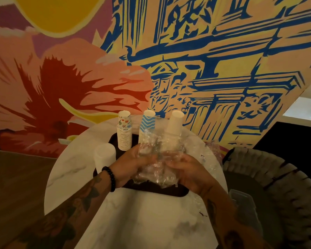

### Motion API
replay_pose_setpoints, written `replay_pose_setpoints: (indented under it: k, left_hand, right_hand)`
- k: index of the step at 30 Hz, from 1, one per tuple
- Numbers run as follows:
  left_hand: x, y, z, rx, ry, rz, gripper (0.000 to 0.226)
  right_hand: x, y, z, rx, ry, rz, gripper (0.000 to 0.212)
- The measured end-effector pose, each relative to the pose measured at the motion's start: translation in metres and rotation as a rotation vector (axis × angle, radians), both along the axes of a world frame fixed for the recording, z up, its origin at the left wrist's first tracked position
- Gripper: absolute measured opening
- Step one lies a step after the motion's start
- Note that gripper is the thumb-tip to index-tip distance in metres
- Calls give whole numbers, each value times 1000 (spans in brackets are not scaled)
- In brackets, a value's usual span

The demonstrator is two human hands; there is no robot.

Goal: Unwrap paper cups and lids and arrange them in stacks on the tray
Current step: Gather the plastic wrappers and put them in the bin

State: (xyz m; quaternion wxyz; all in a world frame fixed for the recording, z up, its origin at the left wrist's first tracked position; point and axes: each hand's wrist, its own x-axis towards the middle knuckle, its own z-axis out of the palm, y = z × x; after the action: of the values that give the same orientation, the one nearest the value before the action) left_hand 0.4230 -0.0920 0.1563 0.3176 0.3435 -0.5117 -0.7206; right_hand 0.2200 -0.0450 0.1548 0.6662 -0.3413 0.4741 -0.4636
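Clear plastic wrap (156, 159) is bunched between my hands, crinkled and glinting, just above the near part of the dark tray (162, 192). My left hand (127, 164) has its fingers curled into the wrap's left side. My right hand (188, 171) pinches the right side with thumb and fingertips. I judge the wrap very light, limp and a little slippery, so it is better gathered by a fold than squeezed. Whether anything is still inside it I cannot tell.

Just beyond my hands three stacks stand mouth down. The printed paper cups (124, 132) are past my left hand, the blue chevron cups (147, 123) are in the middle, and the plain white cups (175, 123) are past my right. They look light and easily crushed, best held low around the rims. A blurred white stack (104, 155) sits just left of my left hand.
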Motion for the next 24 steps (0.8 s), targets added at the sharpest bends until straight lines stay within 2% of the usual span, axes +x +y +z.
replay_pose_setpoints:
  k: [5,8,11,15,17,21,24]
  left_hand:
    - [7,-6,1,-14,-77,4,54]
    - [8,-8,0,-39,-121,12,35]
    - [9,-10,-4,42,-36,11,23]
    - [8,-7,-3,164,59,21,38]
    - [9,-6,-4,204,55,28,30]
    - [11,-2,-9,335,110,64,21]
    - [11,4,-12,503,196,51,39]
  right_hand:
    - [-5,-3,3,-13,27,-61,29]
    - [-4,-1,5,-39,65,-49,28]
    - [-3,2,5,-72,84,-25,31]
    - [-4,7,5,-128,73,-39,24]
    - [-4,8,4,-147,55,-29,19]
    - [-4,11,0,-162,100,-2,38]
    - [-6,12,-6,-186,233,-19,46]
